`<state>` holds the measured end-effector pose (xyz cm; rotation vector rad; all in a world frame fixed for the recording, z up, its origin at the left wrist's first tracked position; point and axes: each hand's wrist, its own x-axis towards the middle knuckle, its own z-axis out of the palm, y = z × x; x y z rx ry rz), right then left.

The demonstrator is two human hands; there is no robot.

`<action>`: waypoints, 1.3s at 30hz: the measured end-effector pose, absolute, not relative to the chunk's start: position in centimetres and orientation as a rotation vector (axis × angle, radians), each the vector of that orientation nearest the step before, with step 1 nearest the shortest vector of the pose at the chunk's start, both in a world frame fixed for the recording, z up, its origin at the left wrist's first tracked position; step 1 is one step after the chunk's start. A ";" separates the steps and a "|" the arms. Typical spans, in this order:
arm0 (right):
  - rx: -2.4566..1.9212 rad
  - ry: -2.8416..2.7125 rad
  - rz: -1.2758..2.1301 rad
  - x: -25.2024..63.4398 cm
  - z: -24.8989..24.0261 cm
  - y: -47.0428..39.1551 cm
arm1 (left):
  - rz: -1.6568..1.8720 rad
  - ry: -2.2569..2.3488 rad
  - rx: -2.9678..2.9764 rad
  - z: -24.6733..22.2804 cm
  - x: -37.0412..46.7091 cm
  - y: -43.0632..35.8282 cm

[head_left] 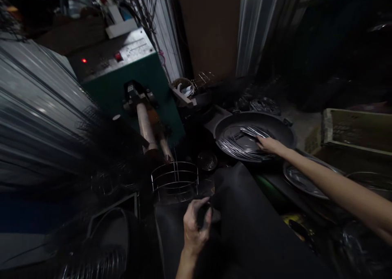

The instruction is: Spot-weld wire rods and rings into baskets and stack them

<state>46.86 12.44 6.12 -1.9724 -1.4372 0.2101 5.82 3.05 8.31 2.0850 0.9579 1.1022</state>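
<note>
My right hand (270, 145) reaches into a wide dark pan (284, 128) and its fingers close on thin shiny metal wires (252, 132). More of these wires (234, 148) lie in a curved heap along the pan's near side. Low in the middle, my left hand (196, 226) is half curled above dark cloth (239, 205). Its thumb stands apart from the fingers, and I see nothing held between them, though the gap is dark. Just beyond it is a round wire frame (175, 183) with upright and curved bars.
A green machine (122, 79) with a red light and thick rods (143, 123) stands at the left, beyond the frame. A small bowl (207, 160) sits near the pan. At the right are a round tray (301, 181) and a crate (358, 128). Corrugated metal lines the left wall.
</note>
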 end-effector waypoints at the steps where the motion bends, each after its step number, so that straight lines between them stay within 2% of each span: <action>1: -1.993 -1.477 0.207 47.2 7.0 12.2 | 1.086 0.936 2.098 8.6 6.4 3.3; 7: -1.964 -1.989 0.149 45.5 15.0 11.3 | 1.033 0.912 2.125 10.8 12.2 6.1; 12: -1.390 -2.474 -0.014 39.2 19.7 10.5 | 0.824 0.925 1.776 11.5 15.2 6.7; 15: -1.245 -2.318 -0.218 35.6 18.9 9.2 | 0.855 1.054 1.550 11.5 14.6 5.5; 18: -1.417 -1.892 -0.403 32.6 16.3 7.3 | 0.945 1.163 1.486 11.2 13.7 4.4; 21: -1.530 -1.741 -0.406 29.9 14.0 5.4 | 0.899 1.229 1.475 10.6 12.9 4.1; 24: -1.490 -1.706 -0.274 27.0 12.9 4.1 | 0.946 1.282 1.384 10.4 12.6 4.1; 29: -1.496 -1.512 0.459 23.9 12.0 4.0 | 0.888 1.261 1.530 11.3 12.4 3.6; 31: -1.579 -1.390 0.655 23.8 12.1 4.6 | 0.817 1.204 1.640 11.8 10.7 3.4; 34: -1.711 -1.419 0.715 24.5 13.3 6.3 | 0.928 1.198 1.846 12.9 5.3 4.1; 37: -1.720 -1.556 0.601 24.8 15.2 9.2 | 1.133 1.305 2.035 13.8 -0.8 7.2; 39: -1.690 -1.577 0.596 24.2 16.4 11.6 | 1.030 1.292 2.153 13.8 -3.1 10.3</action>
